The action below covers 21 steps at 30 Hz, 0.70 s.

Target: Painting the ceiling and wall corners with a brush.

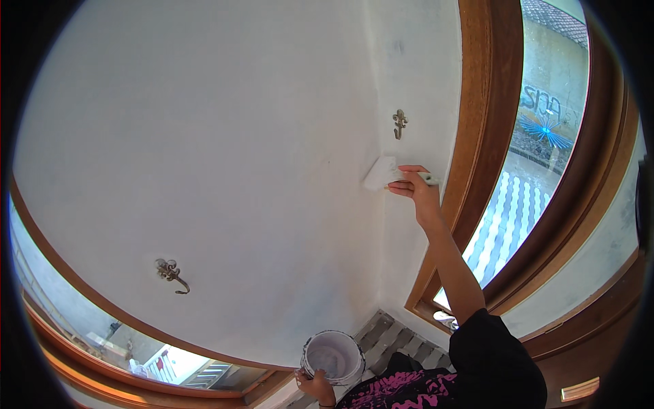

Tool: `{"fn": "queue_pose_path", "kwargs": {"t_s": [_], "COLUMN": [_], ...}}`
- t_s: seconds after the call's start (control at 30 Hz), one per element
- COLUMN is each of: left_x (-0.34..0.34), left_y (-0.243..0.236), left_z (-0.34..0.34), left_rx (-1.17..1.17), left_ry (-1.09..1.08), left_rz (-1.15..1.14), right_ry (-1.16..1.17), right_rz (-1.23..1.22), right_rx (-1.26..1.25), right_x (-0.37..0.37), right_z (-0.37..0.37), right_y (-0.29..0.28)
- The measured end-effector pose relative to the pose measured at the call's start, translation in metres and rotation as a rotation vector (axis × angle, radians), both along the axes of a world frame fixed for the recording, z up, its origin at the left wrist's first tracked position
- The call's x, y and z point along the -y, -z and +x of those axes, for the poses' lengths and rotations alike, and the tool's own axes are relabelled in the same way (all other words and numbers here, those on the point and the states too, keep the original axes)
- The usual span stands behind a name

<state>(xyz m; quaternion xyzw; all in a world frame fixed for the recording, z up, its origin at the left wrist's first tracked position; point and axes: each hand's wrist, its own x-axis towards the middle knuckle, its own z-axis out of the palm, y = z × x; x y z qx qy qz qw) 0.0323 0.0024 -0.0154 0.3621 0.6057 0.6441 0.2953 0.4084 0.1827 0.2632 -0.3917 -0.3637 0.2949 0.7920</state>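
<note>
My right hand [417, 185] reaches up to the wall corner, its fingers closed round the handle of a wide paintbrush [383, 173]. White paint coats the brush, and its bristles touch the white wall [272, 150] close to the corner line. Low in the view, my left hand [315, 387] grips the rim of a paint bucket [334, 356]. Whitish paint shows inside the bucket, with smears along its rim. Above the brush, an ornate metal hook [400, 124] is fixed to the narrow wall strip.
A second metal hook [170, 273] juts from the wall at lower left. Brown wooden window frames [477, 123] border the wall at right, and another wooden frame [102, 300] curves along the lower left. Patterned floor tiles [388, 334] lie below the corner.
</note>
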Motion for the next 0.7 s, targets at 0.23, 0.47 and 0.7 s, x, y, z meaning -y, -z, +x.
{"fn": "queue_pose_path", "kwargs": {"t_s": [0.23,0.47,0.7], "left_x": [-0.001,-0.002,0.006], "left_y": [-0.005,-0.008,-0.012], "left_z": [0.005,0.008,0.007], "left_rx": [0.042,-0.194,-0.105], "left_ry": [0.021,-0.039,0.019], "left_rz": [-0.052,-0.040,-0.017], "right_ry": [-0.063,0.023,0.040], "right_rz": [0.117,-0.211,-0.196], "right_rx": [-0.339,-0.492,-0.324], "right_x": [-0.013,0.002,-0.016], "right_z": [-0.009,-0.037,-0.021], "right_y": [0.084,0.182,0.064]}}
